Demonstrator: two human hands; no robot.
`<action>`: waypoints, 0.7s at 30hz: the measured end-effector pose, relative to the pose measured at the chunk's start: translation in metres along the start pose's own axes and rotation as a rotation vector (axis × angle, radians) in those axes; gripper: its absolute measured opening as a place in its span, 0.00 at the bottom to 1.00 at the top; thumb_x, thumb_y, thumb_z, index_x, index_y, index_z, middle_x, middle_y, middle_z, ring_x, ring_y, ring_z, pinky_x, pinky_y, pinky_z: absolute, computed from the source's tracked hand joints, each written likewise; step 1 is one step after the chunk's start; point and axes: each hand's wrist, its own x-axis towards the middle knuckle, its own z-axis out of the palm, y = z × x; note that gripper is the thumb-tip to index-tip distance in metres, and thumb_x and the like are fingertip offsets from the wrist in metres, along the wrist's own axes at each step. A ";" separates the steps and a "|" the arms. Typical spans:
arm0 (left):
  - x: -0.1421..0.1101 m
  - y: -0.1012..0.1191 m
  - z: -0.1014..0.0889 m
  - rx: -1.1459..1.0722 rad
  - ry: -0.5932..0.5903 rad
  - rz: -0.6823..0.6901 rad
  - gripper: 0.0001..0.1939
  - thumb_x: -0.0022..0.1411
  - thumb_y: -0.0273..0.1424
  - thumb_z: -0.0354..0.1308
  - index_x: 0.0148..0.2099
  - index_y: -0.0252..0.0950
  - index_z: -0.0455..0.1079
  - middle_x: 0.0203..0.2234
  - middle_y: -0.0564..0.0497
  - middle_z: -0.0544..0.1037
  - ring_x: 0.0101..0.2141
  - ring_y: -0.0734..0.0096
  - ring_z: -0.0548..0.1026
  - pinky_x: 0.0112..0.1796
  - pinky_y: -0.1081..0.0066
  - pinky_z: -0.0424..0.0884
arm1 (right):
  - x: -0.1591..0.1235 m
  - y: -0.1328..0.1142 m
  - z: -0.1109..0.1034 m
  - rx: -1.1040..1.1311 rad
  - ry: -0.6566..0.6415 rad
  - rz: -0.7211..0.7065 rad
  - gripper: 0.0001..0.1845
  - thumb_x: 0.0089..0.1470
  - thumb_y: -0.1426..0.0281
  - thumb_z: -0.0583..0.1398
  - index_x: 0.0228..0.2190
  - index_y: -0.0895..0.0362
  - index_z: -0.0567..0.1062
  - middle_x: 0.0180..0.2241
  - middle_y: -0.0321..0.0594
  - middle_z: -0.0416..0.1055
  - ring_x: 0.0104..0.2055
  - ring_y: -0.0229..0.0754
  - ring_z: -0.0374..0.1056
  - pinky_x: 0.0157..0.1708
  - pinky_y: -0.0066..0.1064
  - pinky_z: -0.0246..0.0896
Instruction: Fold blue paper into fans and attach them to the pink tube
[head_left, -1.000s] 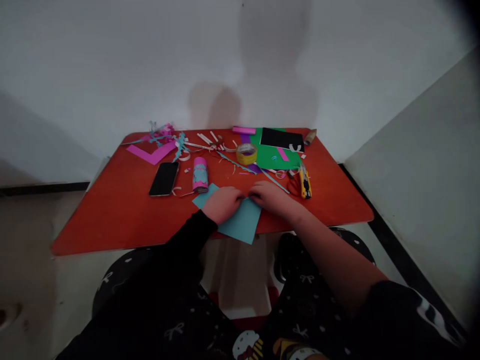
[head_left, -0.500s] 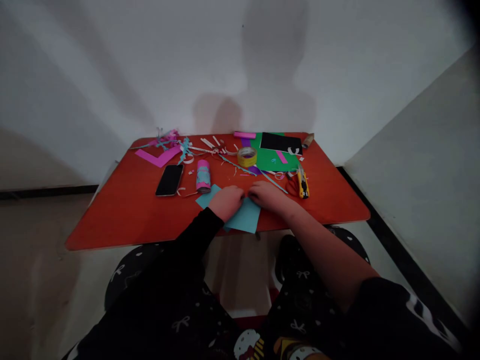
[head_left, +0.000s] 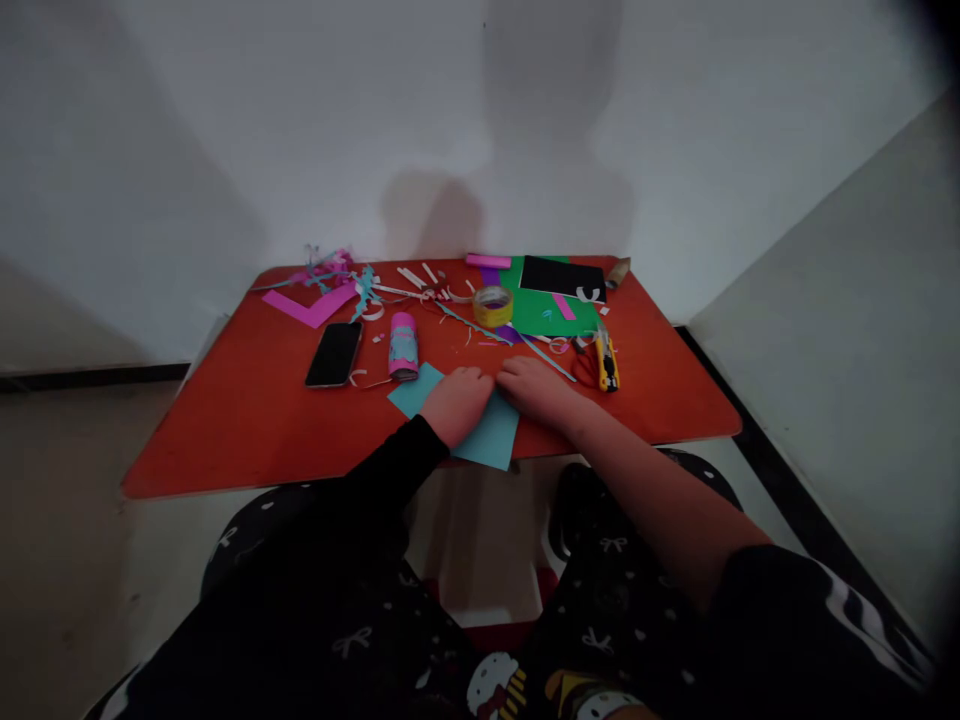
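- A phone [head_left: 334, 354] is laid at left.
- A pink-and-blue tube [head_left: 403, 345] is placed near the blue paper [head_left: 487, 435], which is spread at the table's [head_left: 247, 420] near edge under 2 hands.
- The left hand [head_left: 459, 402] is set on the paper, fingers curled together; whether paper is pinched cannot be told.
- Tape [head_left: 493, 307] is placed farther back.
- The right hand [head_left: 536, 390] is held likewise, its grip unclear.
- A yellow cutter [head_left: 607, 360] is laid at right.

2 hands [head_left: 457, 405] [head_left: 538, 390] close together, curled.
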 end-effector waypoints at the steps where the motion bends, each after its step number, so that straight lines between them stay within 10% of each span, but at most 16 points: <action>1: -0.001 0.001 0.000 0.005 0.002 0.001 0.13 0.72 0.24 0.45 0.47 0.30 0.72 0.42 0.40 0.77 0.45 0.58 0.75 0.48 0.61 0.69 | -0.001 0.001 0.000 -0.005 -0.001 -0.014 0.12 0.66 0.73 0.55 0.38 0.62 0.79 0.40 0.51 0.74 0.43 0.48 0.67 0.46 0.39 0.59; 21: -0.017 0.003 0.004 0.051 0.022 -0.012 0.12 0.71 0.23 0.48 0.49 0.30 0.71 0.44 0.39 0.76 0.46 0.57 0.75 0.48 0.60 0.69 | -0.006 0.015 0.001 -0.099 -0.005 -0.117 0.11 0.64 0.76 0.57 0.39 0.61 0.81 0.37 0.47 0.75 0.40 0.44 0.66 0.42 0.35 0.58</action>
